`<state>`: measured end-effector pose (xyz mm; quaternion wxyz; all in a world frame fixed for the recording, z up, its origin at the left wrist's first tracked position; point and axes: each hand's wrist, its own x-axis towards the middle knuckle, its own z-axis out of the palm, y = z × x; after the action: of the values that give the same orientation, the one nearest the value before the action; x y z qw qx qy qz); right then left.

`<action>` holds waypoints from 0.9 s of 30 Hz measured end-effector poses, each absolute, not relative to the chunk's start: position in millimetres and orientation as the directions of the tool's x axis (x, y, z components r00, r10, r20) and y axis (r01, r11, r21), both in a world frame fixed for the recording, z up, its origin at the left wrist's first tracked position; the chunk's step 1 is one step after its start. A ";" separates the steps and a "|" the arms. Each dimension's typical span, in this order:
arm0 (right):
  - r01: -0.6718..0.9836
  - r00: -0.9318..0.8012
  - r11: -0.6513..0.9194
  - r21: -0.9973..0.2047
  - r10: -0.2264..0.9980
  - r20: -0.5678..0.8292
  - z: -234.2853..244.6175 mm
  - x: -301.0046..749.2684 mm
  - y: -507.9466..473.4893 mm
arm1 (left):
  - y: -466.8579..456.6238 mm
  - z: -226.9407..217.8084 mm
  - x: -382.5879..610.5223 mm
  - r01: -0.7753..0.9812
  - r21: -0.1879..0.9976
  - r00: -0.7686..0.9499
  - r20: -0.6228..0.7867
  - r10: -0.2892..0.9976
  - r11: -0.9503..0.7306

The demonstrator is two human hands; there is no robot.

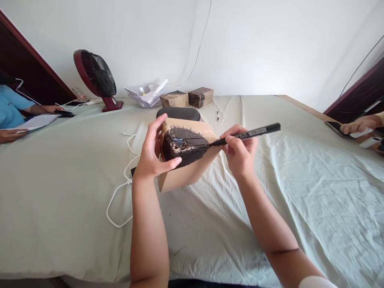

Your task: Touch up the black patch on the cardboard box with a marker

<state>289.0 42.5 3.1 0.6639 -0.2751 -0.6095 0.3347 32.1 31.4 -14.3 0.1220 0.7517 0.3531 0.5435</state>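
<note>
A brown cardboard box (189, 176) is tilted up over the middle of the table, one corner of it covered in black ink with short strokes fringing the edge. My left hand (151, 154) grips that inked end, thumb on the near side and fingers at the far side. My right hand (241, 152) is closed around a black marker (255, 132). The marker's tip touches the right end of the black patch (192, 146). Just behind the box lies a dark oval case (180, 113).
Two patterned cardboard boxes (201, 97) and a clear plastic basket (147, 98) stand by the wall, near a red fan (99, 78). A white cable (111, 208) lies left of my arm. People sit at the left and right ends of the cloth-covered table (75, 192).
</note>
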 end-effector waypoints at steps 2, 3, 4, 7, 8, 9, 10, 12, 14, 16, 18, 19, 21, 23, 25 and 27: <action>-0.114 0.029 0.679 -0.725 0.732 0.681 0.6 287.6 39.7 | 31.4 -14.8 31.8 0.365 0.575 0.165 0.735 0.658 -0.733; -0.104 0.007 0.705 -0.702 0.706 0.708 -0.1 287.2 38.3 | 31.6 -15.0 31.5 0.357 0.575 0.165 0.737 0.656 -0.736; -0.085 -0.019 0.726 -0.683 0.684 0.729 -0.2 286.7 37.1 | 32.0 -15.4 30.9 0.354 0.576 0.167 0.736 0.656 -0.737; 0.021 -0.030 0.737 -0.676 0.676 0.736 0.7 285.4 36.0 | 33.8 -17.2 28.3 0.376 0.587 0.168 0.718 0.675 -0.717; 0.041 -0.001 0.729 -0.684 0.684 0.729 1.3 285.3 36.9 | 34.7 -18.2 27.2 0.381 0.594 0.166 0.710 0.684 -0.709; 0.040 0.033 0.722 -0.691 0.690 0.723 1.7 285.7 38.8 | 35.8 -19.4 26.1 0.380 0.601 0.163 0.705 0.690 -0.703; 0.023 0.063 0.717 -0.697 0.695 0.717 2.0 286.8 41.8 | 37.1 -20.8 25.0 0.373 0.606 0.161 0.703 0.692 -0.703; -0.023 0.096 0.713 -0.701 0.700 0.708 1.6 292.0 51.6 | 40.3 -24.8 22.2 0.348 0.609 0.154 0.713 0.684 -0.713; -0.007 0.102 0.701 -0.713 0.710 0.697 -2.7 300.8 66.7 | 44.3 -30.3 18.8 0.343 0.617 0.125 0.718 0.685 -0.709; 0.101 0.092 0.677 -0.729 0.724 0.684 -14.4 311.3 86.1 | 48.6 -37.4 15.1 0.360 0.646 0.077 0.699 0.711 -0.674; 0.263 0.036 0.644 -0.719 0.738 0.674 -35.5 320.3 106.6 | 52.7 -45.4 11.8 0.384 0.686 0.031 0.659 0.752 -0.618; 0.374 -0.053 0.609 -0.699 0.767 0.640 -49.2 323.2 115.9 | 54.6 -49.6 10.5 0.394 0.705 0.017 0.637 0.771 -0.590; 0.522 -0.162 0.539 -0.662 0.824 0.543 -80.0 325.4 130.0 | 58.2 -57.5 8.6 0.403 0.739 -0.003 0.592 0.806 -0.540; 0.563 -0.200 0.510 -0.651 0.848 0.492 -110.1 323.0 137.4 | 61.0 -64.2 7.0 0.386 0.777 -0.025 0.548 0.836 -0.498; 0.591 -0.222 0.495 -0.637 0.859 0.462 -133.5 318.9 139.9 | 62.3 -68.5 4.7 0.359 0.808 -0.048 0.516 0.855 -0.467; 0.602 -0.222 0.495 -0.626 0.858 0.464 -146.0 315.9 140.7 | 61.0 -68.9 1.3 0.346 0.826 -0.048 0.489 0.871 -0.445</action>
<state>315.9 140.7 -146.0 0.4018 -0.4768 -0.7655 0.1587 1.3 61.0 -68.9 0.2386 0.6473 0.4699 0.5506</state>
